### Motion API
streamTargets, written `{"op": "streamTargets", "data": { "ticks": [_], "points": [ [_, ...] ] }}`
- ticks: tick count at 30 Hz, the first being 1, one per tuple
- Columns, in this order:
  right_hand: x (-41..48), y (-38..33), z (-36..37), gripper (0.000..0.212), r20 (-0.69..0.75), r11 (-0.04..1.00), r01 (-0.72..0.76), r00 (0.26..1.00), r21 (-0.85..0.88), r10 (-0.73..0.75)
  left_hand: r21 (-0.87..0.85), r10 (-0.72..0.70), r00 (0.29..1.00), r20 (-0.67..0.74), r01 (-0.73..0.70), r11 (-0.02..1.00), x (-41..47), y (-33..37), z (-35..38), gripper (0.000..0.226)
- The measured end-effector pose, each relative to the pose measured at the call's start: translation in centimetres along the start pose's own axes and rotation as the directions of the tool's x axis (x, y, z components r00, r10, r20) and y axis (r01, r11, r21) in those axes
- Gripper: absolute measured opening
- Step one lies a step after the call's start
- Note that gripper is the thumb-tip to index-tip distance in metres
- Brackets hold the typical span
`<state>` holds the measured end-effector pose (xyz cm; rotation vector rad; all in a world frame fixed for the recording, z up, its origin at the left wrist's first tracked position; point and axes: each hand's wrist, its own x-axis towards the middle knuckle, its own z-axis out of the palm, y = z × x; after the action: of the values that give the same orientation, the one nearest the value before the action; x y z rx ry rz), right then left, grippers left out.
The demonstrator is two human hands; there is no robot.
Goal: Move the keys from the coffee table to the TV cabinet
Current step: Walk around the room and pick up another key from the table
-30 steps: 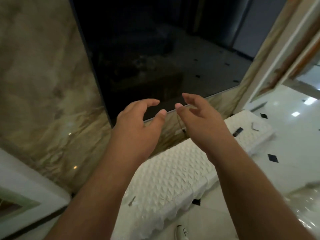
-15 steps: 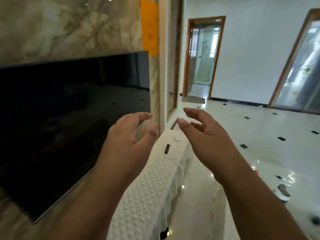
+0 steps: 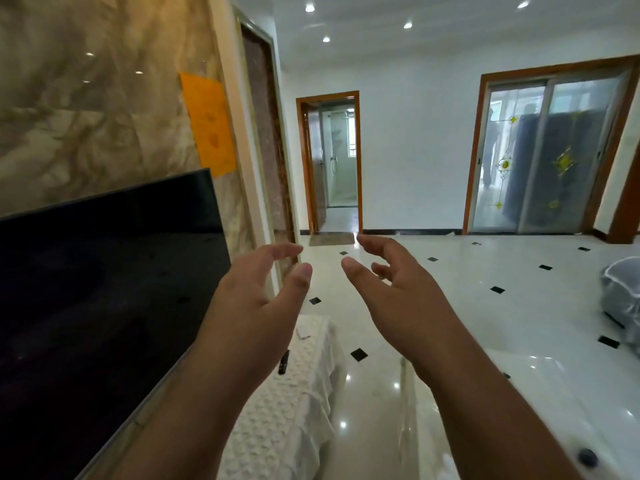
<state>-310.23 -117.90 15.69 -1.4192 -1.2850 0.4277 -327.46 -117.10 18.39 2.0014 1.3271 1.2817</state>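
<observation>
My left hand [image 3: 258, 306] and my right hand [image 3: 398, 296] are raised side by side in front of me, fingers apart, with nothing in either. Below them runs the TV cabinet [image 3: 277, 420], covered with a white textured cloth. A small dark slim object [image 3: 283, 362] lies on the cloth just under my left wrist; I cannot tell what it is. A glossy white coffee table [image 3: 540, 386] fills the lower right, partly hidden by my right forearm. No keys are recognisable.
A large black TV [image 3: 104, 289] hangs on the marble wall [image 3: 86, 109] at left. White tiled floor [image 3: 467, 282] stretches ahead to an open doorway [image 3: 334, 161] and a sliding glass door [image 3: 547, 154]. A plastic-wrapped object [image 3: 621, 296] stands at the right edge.
The view has swung right and upward, from the TV and cabinet top to the room beyond. Both hands stay raised, open and empty.
</observation>
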Motion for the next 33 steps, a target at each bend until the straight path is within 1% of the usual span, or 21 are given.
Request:
{"op": "streamTargets", "data": {
  "ticks": [2, 9, 13, 19, 21, 24, 25, 29, 33],
  "points": [
    [1.3, 1.2, -0.5, 0.035, -0.017, 1.0, -0.014, 1.0, 0.002, 0.014, 0.001, 0.002, 1.0, 0.001, -0.002, 1.0, 1.0, -0.2, 1.4, 0.034],
    [5.0, 4.6, -1.4, 0.038, -0.012, 0.996, -0.088, 0.996, -0.009, 0.088, 0.007, -0.013, 0.999, 0.051, 0.012, 1.0, 5.0, -1.5, 5.5, 0.035],
    [7.0, 6.9, -1.7, 0.046, -0.051, 0.989, -0.135, 0.99, -0.066, 0.132, -0.038, -0.02, 0.996, 0.091, 0.023, 0.999, 7.7, -2.8, 8.1, 0.033],
    [11.5, 10.0, -1.1, 0.045, -0.113, 0.972, -0.198, 0.976, -0.124, 0.185, -0.109, -0.005, 0.986, 0.166, 0.023, 0.994, 12.9, -6.0, 12.3, 0.035],
    [13.3, 10.8, -0.5, 0.044, -0.139, 0.968, -0.211, 0.972, -0.139, 0.191, -0.134, 0.005, 0.981, 0.195, 0.021, 0.991, 15.1, -7.2, 13.3, 0.039],
    [16.4, 11.8, 0.9, 0.047, -0.172, 0.958, -0.238, 0.962, -0.16, 0.21, -0.161, 0.026, 0.974, 0.226, 0.011, 0.987, 19.1, -9.3, 14.7, 0.051],
    [17.5, 12.0, 1.5, 0.047, -0.179, 0.954, -0.248, 0.959, -0.168, 0.218, -0.167, 0.034, 0.972, 0.231, 0.005, 0.986, 20.5, -10.0, 15.0, 0.051],
    [22.7, 12.8, 4.6, 0.047, -0.206, 0.944, -0.269, 0.951, -0.192, 0.229, -0.198, 0.076, 0.969, 0.234, -0.029, 0.98, 26.3, -13.2, 15.8, 0.038],
    [27.3, 13.8, 7.9, 0.049, -0.237, 0.945, -0.27, 0.945, -0.187, 0.223, -0.21, 0.086, 0.961, 0.264, -0.03, 0.977, 31.5, -16.2, 16.6, 0.034]
  ]
}}
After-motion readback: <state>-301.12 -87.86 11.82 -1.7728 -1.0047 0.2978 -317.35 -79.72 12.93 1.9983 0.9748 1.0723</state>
